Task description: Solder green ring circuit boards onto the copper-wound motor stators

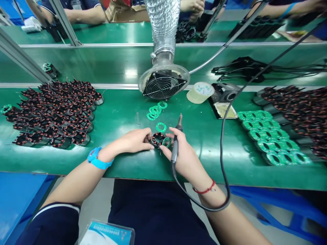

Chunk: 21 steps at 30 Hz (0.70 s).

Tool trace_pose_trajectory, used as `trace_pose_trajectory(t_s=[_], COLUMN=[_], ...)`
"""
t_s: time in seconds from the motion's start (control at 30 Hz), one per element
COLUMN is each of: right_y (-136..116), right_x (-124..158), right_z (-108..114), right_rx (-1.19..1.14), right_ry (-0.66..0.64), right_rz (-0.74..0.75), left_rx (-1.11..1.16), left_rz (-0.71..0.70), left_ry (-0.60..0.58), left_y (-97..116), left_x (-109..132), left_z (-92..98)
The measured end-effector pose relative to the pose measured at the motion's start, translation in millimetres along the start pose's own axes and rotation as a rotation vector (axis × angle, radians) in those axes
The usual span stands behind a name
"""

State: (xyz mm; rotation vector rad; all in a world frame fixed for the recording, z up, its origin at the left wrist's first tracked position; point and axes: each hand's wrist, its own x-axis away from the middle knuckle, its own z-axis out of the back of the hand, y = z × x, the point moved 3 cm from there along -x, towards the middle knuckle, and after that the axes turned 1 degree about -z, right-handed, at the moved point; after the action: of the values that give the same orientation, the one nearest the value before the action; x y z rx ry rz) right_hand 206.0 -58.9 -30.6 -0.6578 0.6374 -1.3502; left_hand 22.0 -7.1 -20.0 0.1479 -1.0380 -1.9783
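A wound coil (pixel 157 138) was held on the green bench (pixel 120 114) by the pinching left hand (pixel 134 140), while a green ring board (pixel 167 142) was pressed at its 3 o'clock side by the right hand (pixel 184 157), which was also closed round a soldering iron (pixel 176 146), tip toward 12 o'clock. Ring fitting was judged in hand; exact seating would be needed before soldering.
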Motion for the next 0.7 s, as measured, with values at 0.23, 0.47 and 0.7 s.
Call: trace_pose_trajectory(t_s=[0.23,0.47,0.7], right_y=[3,-17,-9], right_x=[-16,-39,-33], right_z=[15,14,1], right_rx=[-0.016,0.287,0.129], right_ry=[0.046,-0.005,0.085], right_rz=[0.062,0.38,0.402], left_rx=[0.068,-0.064,-0.152], left_rz=[-0.222,-0.213,-0.233], left_ry=[-0.049,0.245,0.275], left_y=[8,-4,-1], left_x=[3,-7,-13], left_z=[10.9,6.8,-9.4])
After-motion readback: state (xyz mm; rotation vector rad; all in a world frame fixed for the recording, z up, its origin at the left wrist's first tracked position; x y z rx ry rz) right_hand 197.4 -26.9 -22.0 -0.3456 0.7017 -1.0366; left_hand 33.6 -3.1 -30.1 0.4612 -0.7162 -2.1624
